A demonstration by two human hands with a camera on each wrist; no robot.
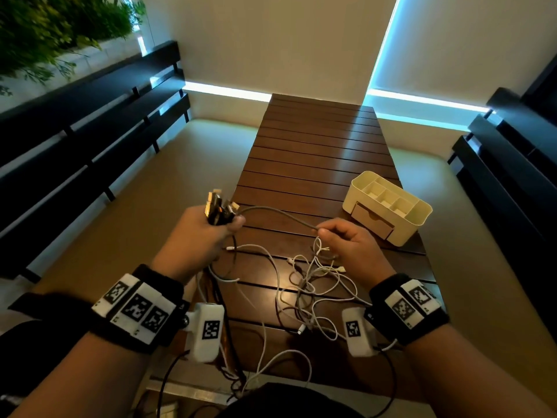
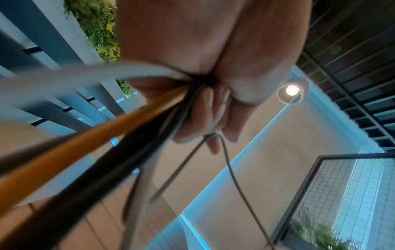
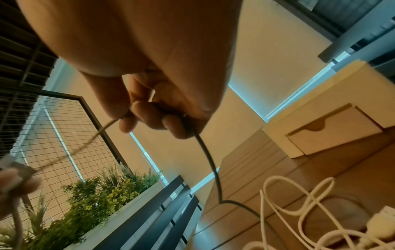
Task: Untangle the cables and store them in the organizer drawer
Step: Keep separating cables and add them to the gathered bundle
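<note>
The left hand [image 1: 201, 233] is raised over the desk's [image 1: 316, 152] left edge, its fingers [image 2: 213, 110] curled tight round a bundle [image 1: 218, 206] of cable ends, plugs sticking up above the fist. In the left wrist view an orange cable [image 2: 85, 140], a black one and grey ones run out of that fist. The right hand [image 1: 352, 245] is to its right, above the desk's near part, and pinches a grey cable [image 1: 277, 212] between thumb and fingertips [image 3: 147, 115]. That cable arcs from the bundle to the right hand, slack.

Under and between the hands, a tangle [image 1: 310, 291] of white and grey cables lies on the near desk, some loops hanging over the near edge. The organizer [image 1: 388, 206] stands on the desk at the right, just beyond the right hand, its drawer [image 1: 372, 220] pushed in, its top compartments facing up.
</note>
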